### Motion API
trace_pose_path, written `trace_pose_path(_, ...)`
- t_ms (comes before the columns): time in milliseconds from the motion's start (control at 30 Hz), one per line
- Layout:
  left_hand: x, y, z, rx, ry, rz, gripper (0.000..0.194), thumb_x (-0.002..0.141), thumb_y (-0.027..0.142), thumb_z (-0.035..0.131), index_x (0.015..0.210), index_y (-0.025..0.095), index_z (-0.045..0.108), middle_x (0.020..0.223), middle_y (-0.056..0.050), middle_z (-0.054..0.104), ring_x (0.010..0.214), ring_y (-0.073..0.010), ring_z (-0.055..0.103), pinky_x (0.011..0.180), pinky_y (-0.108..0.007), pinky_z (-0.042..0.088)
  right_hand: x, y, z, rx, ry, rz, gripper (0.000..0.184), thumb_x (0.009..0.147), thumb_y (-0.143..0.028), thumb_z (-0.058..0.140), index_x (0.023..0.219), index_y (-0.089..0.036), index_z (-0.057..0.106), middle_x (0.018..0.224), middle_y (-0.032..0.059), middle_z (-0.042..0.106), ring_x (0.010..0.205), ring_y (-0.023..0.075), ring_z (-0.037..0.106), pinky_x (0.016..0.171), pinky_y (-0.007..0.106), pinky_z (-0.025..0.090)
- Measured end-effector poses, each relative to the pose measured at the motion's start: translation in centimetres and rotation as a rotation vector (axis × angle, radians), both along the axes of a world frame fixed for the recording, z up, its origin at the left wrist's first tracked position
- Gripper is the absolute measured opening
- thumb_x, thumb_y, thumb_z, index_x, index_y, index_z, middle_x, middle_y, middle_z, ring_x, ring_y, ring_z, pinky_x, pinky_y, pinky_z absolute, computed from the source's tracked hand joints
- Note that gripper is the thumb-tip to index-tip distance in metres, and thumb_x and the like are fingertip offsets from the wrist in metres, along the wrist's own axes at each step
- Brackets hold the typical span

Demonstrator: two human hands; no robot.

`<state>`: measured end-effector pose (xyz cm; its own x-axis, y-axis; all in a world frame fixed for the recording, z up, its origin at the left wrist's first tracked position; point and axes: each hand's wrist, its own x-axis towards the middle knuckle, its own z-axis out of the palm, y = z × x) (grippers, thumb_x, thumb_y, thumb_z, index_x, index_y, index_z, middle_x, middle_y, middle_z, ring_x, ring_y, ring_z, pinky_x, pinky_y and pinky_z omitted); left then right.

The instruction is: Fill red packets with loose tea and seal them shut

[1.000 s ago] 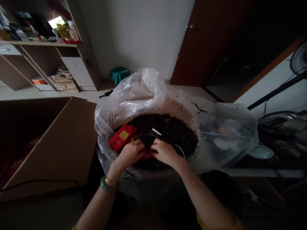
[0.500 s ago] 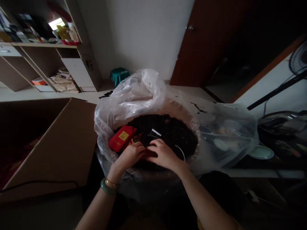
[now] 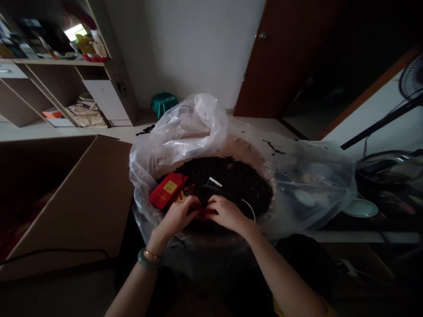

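Between both hands is a small red packet (image 3: 206,212), held low over a heap of dark, loose, leaf-like bits (image 3: 238,180). My left hand (image 3: 181,214) pinches its left end, and my right hand (image 3: 228,213) grips the right end; the fingers hide part of it. Larger red pouches (image 3: 167,190), one with a yellow label, lie on the heap beyond my left hand. Behind my right hand sits a dark device (image 3: 214,185) with a bright strip, and a white cable (image 3: 249,207) curves to its right. The heap rests in a wide basin lined with a clear plastic bag (image 3: 185,132).
An open cardboard box (image 3: 82,198) with red things inside stands at the left. Spread plastic (image 3: 313,189) covers items on the right, near a pale dish (image 3: 360,208). Shelves (image 3: 62,88), a green-covered bin (image 3: 163,103) and a brown door (image 3: 284,57) are behind.
My hands have drawn slightly apart, and more of the small red packet shows between the fingertips. The pouches and the device have stayed in place.
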<state>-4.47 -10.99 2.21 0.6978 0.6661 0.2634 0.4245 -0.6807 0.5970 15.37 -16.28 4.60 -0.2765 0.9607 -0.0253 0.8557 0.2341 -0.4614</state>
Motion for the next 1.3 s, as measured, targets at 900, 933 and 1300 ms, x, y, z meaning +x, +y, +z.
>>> trace_pose_path(900,1.3,1.0,-2.1,-0.133,-0.289,0.124,0.015,0.081,0.029,0.063,0.076,0.017,0.068,0.078,-0.005,0.069,0.075,-0.0163,0.062,0.071,-0.028,0.049,2.3,-0.3,-0.5,0.166,0.358,-0.2,0.037,0.074,-0.026,0.072,0.11,-0.023,0.067,0.107,0.0069,0.068,0.091,0.0185,0.065,0.079,0.03,0.052)
trace_pose_path(933,1.4,1.0,-2.1,-0.142,-0.305,0.123,0.015,0.081,0.03,0.063,0.075,0.017,0.068,0.078,-0.005,0.069,0.076,-0.0165,0.063,0.073,-0.028,0.049,1.6,0.0,-0.8,0.175,0.371,-0.174,0.031,0.075,-0.024,0.071,0.106,-0.022,0.069,0.103,0.0061,0.069,0.089,0.0177,0.065,0.08,0.03,0.051)
trace_pose_path(1300,2.7,0.5,-1.9,-0.785,-0.47,0.233,0.039,0.063,0.048,0.076,0.065,0.012,0.064,0.057,0.001,0.061,0.051,-0.0106,0.054,0.047,-0.02,0.04,-0.1,2.0,-1.4,0.094,0.542,-0.243,0.005,0.074,-0.023,0.071,0.074,-0.019,0.074,0.073,0.0018,0.072,0.066,0.0153,0.066,0.065,0.025,0.051)
